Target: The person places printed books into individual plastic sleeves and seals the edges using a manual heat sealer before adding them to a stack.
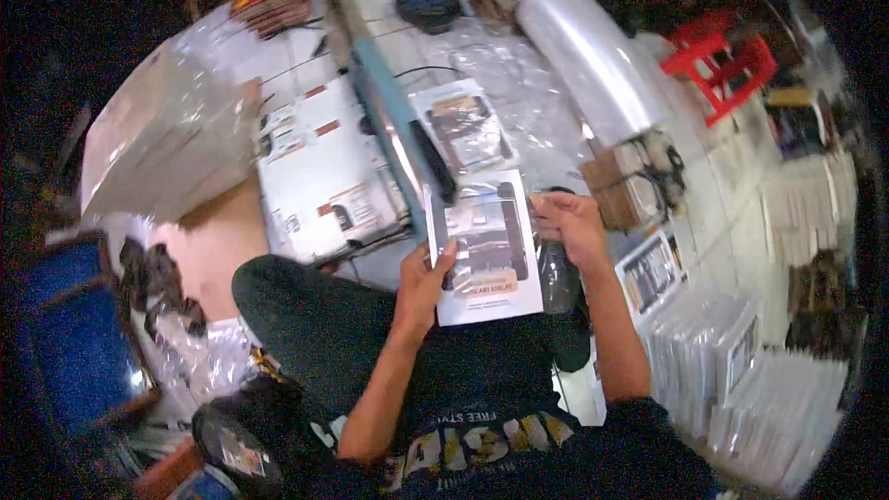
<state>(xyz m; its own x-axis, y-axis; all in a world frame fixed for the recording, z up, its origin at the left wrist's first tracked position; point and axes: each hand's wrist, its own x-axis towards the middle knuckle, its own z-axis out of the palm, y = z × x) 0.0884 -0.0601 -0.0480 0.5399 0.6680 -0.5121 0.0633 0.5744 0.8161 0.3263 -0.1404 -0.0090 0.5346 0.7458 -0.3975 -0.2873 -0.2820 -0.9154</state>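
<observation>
A white book [491,301] with a dark picture on its cover lies over my lap, tilted slightly and shiny as if under clear film. My left hand [424,289] grips its left edge, thumb on the cover. At the upper right corner of the book, my right hand [576,230] is closed with fingers pinched together. What it pinches is too blurred to make out; it may be thin clear film. Just beyond the book lies another similar book [466,120], partly under plastic. A long teal bar sealer [394,111] with a dark end runs beside both books.
White printed covers [319,176] lie stacked left of the sealer. A large clear plastic roll [593,60] rests at the far right, near a red stool [722,65]. Stacks of wrapped books [704,343] stand at my right. A plastic-covered pile [167,139] stands far left.
</observation>
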